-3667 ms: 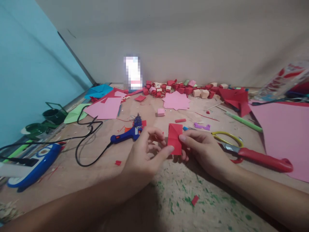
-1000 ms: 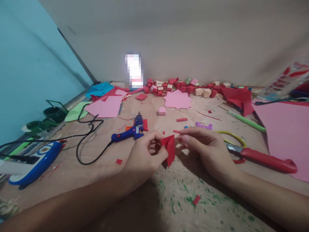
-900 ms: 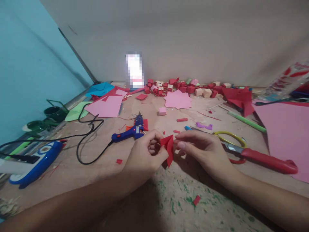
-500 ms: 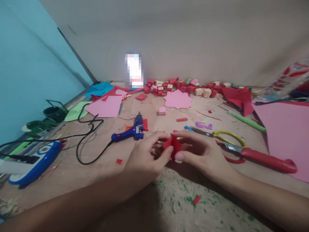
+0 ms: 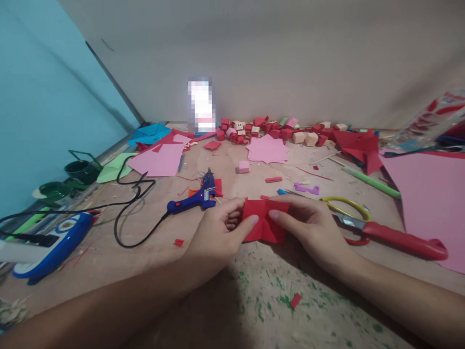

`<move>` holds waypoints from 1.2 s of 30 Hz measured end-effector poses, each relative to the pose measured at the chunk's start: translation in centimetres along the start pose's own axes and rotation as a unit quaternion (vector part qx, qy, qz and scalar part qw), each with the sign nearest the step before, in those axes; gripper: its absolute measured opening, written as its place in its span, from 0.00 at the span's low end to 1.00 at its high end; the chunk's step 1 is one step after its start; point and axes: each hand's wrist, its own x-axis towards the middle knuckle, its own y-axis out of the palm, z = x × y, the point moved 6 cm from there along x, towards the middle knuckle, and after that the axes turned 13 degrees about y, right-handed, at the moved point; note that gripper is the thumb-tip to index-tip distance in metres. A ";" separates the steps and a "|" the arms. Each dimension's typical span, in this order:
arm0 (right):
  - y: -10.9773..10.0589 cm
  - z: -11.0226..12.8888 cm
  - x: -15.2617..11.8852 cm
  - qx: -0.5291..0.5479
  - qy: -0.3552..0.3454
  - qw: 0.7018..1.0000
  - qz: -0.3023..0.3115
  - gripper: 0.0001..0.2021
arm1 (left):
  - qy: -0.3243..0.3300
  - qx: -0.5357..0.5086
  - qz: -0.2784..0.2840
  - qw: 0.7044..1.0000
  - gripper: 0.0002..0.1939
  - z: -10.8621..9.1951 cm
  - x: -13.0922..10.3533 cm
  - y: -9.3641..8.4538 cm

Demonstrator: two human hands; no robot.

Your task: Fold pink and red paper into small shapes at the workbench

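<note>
A creased piece of red paper (image 5: 264,225) is spread between both hands above the table. Its left side is pinched by my left hand (image 5: 227,228), thumb in front and fingers behind. My right hand (image 5: 308,220) grips the right side the same way, its thumb lying near the middle fold. Left of my left hand lies a blue glue gun (image 5: 192,201) with a small red light lit. Beside my right hand are yellow-handled scissors (image 5: 345,206) and a red-handled cutter (image 5: 403,238).
Small paper cubes (image 5: 276,128) line the wall, with pink star-shaped paper (image 5: 268,149) before them. A black cable (image 5: 116,228) runs left to a blue-and-white power strip (image 5: 58,247). Pink sheets (image 5: 432,208) lie at the right, a lit phone (image 5: 201,106) behind.
The red paper was folded up narrow and is now opened out flat toward me. My hands have moved slightly apart, with both thumbs now on its face.
</note>
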 end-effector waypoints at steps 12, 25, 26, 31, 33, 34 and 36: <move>0.1 -0.7 0.2 -0.027 0.089 0.995 0.024 0.11 | -0.026 -0.094 -0.044 0.994 0.06 -0.1 0.7 -0.4; -0.1 -0.6 0.3 -0.027 0.068 0.997 0.039 0.10 | -0.042 -0.078 -0.023 0.996 0.08 -0.1 0.8 -0.2; -0.1 -0.6 0.3 -0.026 0.065 0.997 0.042 0.10 | -0.041 -0.079 -0.022 0.996 0.08 -0.1 0.7 -0.2; 0.0 -0.6 0.3 -0.039 0.059 0.996 0.049 0.09 | -0.029 -0.054 -0.036 0.997 0.06 -0.2 0.8 -0.6; -0.1 -0.6 0.3 -0.017 0.061 0.997 0.035 0.08 | -0.028 -0.040 -0.047 0.998 0.05 -0.3 0.8 -0.8; -0.1 -0.6 0.3 0.002 0.060 0.998 0.032 0.08 | -0.034 -0.041 -0.051 0.997 0.05 -0.3 0.8 -0.8; 0.1 -0.5 0.3 0.026 0.057 0.997 0.039 0.07 | -0.056 -0.057 -0.053 0.995 0.05 0.0 0.7 -0.9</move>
